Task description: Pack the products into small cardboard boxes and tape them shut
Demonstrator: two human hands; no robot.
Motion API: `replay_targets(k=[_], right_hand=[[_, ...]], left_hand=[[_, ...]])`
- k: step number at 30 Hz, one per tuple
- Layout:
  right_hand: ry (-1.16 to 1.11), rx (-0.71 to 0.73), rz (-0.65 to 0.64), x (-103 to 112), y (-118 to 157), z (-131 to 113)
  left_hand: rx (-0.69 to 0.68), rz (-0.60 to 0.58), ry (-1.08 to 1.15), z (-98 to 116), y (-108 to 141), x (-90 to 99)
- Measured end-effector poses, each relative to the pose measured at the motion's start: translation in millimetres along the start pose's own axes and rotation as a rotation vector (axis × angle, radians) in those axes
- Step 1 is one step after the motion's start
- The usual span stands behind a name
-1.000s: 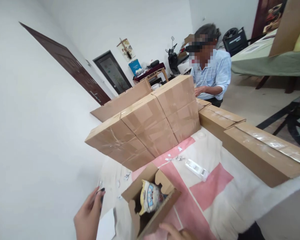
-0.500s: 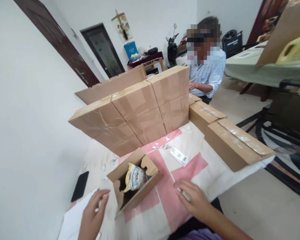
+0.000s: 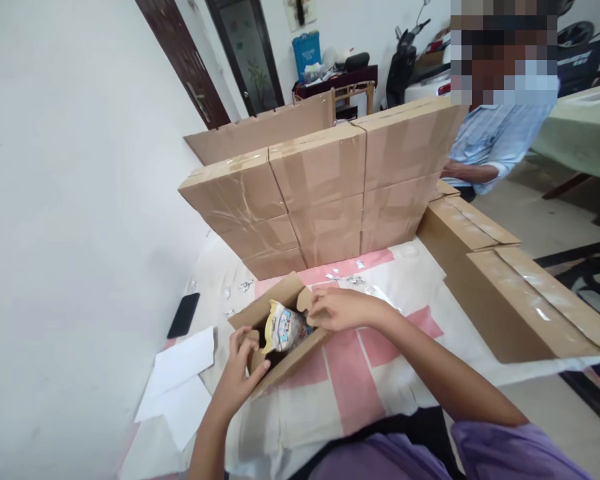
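An open cardboard box (image 3: 293, 377) stands on the cloth-covered table in front of me, its flaps up. Inside lies a plastic snack-like bag (image 3: 283, 327) with a yellow top edge and blue lettering I cannot read. My left hand (image 3: 241, 367) is closed on the box's left end flap, thumb near the front wall. On the opposite end, my right hand (image 3: 330, 309) pinches the right flap with bent fingers. My right forearm partly covers a white device (image 3: 379, 293) on the cloth.
Taped cardboard boxes (image 3: 325, 193) form a wall behind the work area, and more long boxes (image 3: 540, 300) line the right edge. White paper sheets (image 3: 180, 380) and a black phone (image 3: 184, 315) lie left. Small scraps (image 3: 355, 280) dot the cloth. Another person (image 3: 500, 140) sits beyond.
Both hands have moved in from either side of the cardboard box and taken hold of its end flaps. My view has shifted, bringing more of the white sheets into sight.
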State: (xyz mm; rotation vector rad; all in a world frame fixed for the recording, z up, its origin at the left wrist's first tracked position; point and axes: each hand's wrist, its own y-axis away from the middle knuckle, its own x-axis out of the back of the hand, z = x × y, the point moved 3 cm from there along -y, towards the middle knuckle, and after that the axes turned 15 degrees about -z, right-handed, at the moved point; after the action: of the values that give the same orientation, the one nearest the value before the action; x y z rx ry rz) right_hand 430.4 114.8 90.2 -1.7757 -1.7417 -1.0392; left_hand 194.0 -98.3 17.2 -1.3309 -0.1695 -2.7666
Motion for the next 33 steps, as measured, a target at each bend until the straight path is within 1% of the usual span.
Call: replay_targets(k=[2, 3, 4, 6, 7, 8, 9, 11, 13, 15, 16, 18, 20, 22, 24, 25, 27, 28, 29, 30, 33], right_hand=[[0.080, -0.090, -0.100, -5, -6, -6], [0.132, -0.126, -0.141, -9, -10, -11], [0.193, -0.152, -0.167, -13, -14, -16], [0.316, -0.188, -0.216, -22, -23, -26], [0.366, -0.205, -0.227, -25, -26, -29], [0.398, -0.211, -0.218, -28, -27, -30], [0.403, -0.198, -0.188, -30, -28, -30], [0.321, -0.122, -0.062, -32, -22, -26], [0.118, -0.043, 0.090, -34, -11, -15], [-0.171, -0.034, 0.238, -44, 1, 2], [-0.319, -0.050, 0.316, -53, 6, 11], [-0.554, -0.070, 0.481, -73, 11, 25], [-0.690, -0.069, 0.625, -92, 12, 32], [-0.761, -0.060, 0.709, -105, 12, 33], [-0.782, -0.062, 0.724, -109, 12, 31], [-0.771, -0.064, 0.710, -109, 12, 30], [-0.728, -0.064, 0.669, -107, 13, 26], [-0.710, -0.065, 0.656, -106, 14, 24], [-0.700, -0.066, 0.649, -106, 14, 23], [-0.697, -0.067, 0.649, -106, 14, 23], [-0.708, -0.079, 0.656, -111, 14, 24]], left_hand=[[-0.026, 0.156, 0.163, -12, 5, -6.8], [-0.016, 0.261, 0.272, -20, 8, -10.8], [0.020, 0.378, 0.384, -29, 12, -15.3], [0.145, 0.599, 0.559, -45, 19, -25.3], [0.214, 0.674, 0.606, -51, 23, -30.2], [0.270, 0.721, 0.627, -55, 27, -34.2], [0.305, 0.740, 0.627, -57, 30, -36.6], [0.349, 0.725, 0.587, -53, 37, -36.1], [0.382, 0.696, 0.448, -41, 44, -27.1], [0.390, 0.634, 0.161, -21, 46, -11.3], [0.388, 0.585, -0.006, -9, 44, -2.4], [0.397, 0.444, -0.285, 13, 36, 14.8], [0.425, 0.312, -0.413, 28, 22, 32.2], [0.450, 0.261, -0.454, 38, 7, 51.7], [0.441, 0.193, -0.489, 46, -9, 69.1], [0.418, 0.116, -0.495, 50, -18, 74.9], [0.321, -0.119, -0.462, 60, -35, 77.1], [0.268, -0.236, -0.438, 66, -43, 74.0], [0.236, -0.319, -0.433, 73, -50, 69.2], [0.229, -0.364, -0.454, 80, -57, 63.5], [0.299, -0.374, -0.553, 91, -74, 47.6]])
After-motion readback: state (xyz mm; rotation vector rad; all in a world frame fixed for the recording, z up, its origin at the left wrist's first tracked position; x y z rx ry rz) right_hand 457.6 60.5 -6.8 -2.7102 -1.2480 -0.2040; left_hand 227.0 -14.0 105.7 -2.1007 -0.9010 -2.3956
